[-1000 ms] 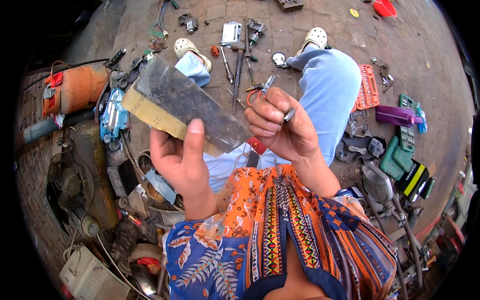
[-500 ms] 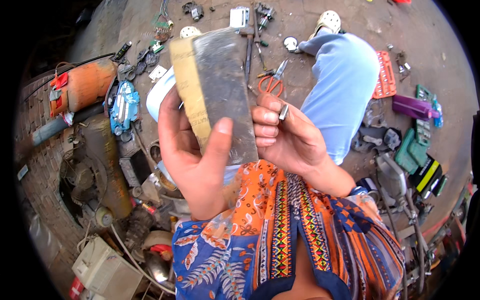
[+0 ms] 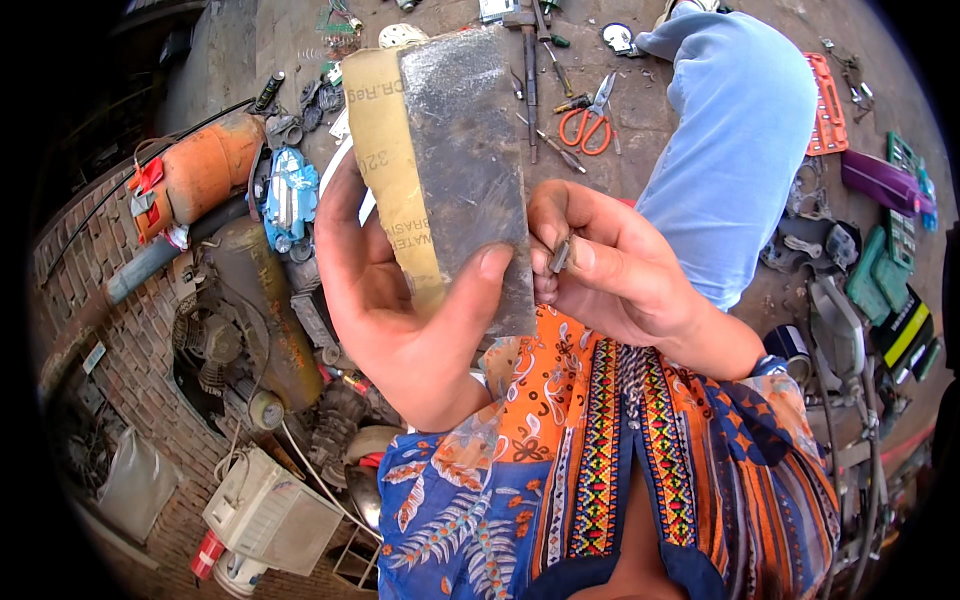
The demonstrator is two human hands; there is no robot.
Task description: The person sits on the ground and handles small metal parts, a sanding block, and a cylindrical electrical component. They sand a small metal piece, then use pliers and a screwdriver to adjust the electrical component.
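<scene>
One sandpaper sheet (image 3: 396, 150), one pair of scissors (image 3: 594, 108)

Operating remotely, I am holding the left hand (image 3: 400, 325) upright, its left thumb (image 3: 480, 285) lying extended along the front, its left fingers (image 3: 342, 205) curving up on the far side, partly hidden; I am positioning the right hand (image 3: 640, 275) just beside it, its right thumb (image 3: 597, 262) and forefinger (image 3: 547, 208) pinching, the right wrist (image 3: 728, 343) angling in from the lower right

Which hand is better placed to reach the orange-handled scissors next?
Probably the right hand: it looks nearer the scissors and pinches only a small metal piece, though that would need setting down. The left hand holds the broad dark sheet.
</scene>
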